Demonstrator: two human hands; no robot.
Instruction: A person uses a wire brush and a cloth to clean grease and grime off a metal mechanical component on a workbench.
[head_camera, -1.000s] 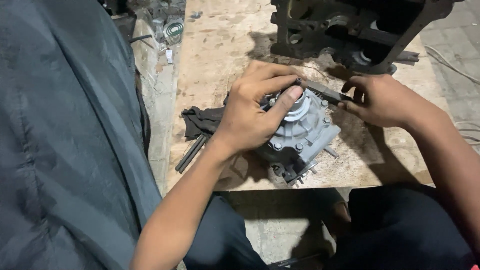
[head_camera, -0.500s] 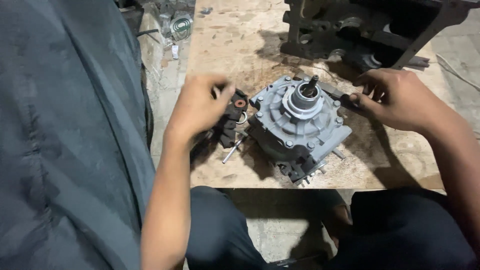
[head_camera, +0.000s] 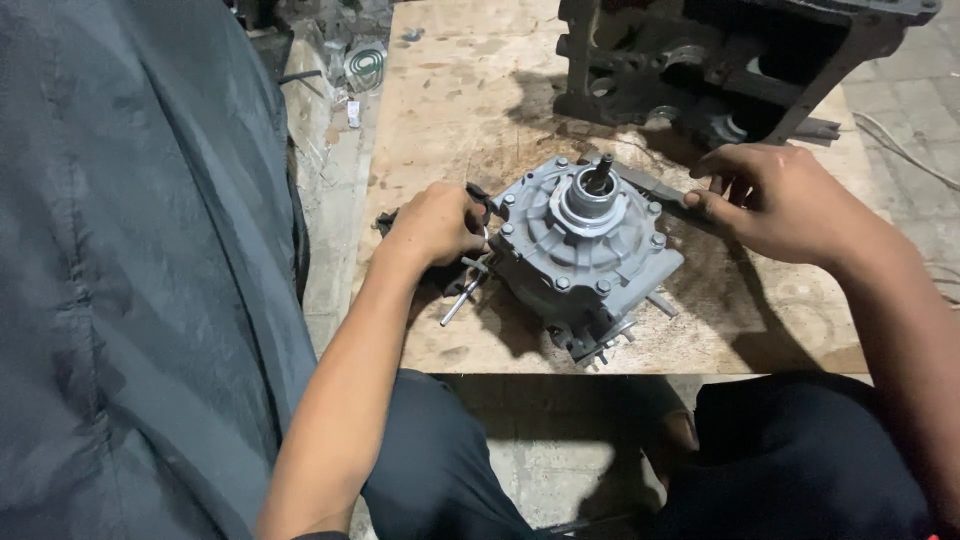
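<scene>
Grey gear housing (head_camera: 583, 250) between left hand (head_camera: 437, 224), curled on small parts, and right hand (head_camera: 775, 200) gripping a tool

One gear housing (head_camera: 585, 250), two hands (head_camera: 440, 225).

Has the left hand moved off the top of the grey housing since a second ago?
Yes. The left hand has come off the grey housing hub, to its left edge.
</scene>
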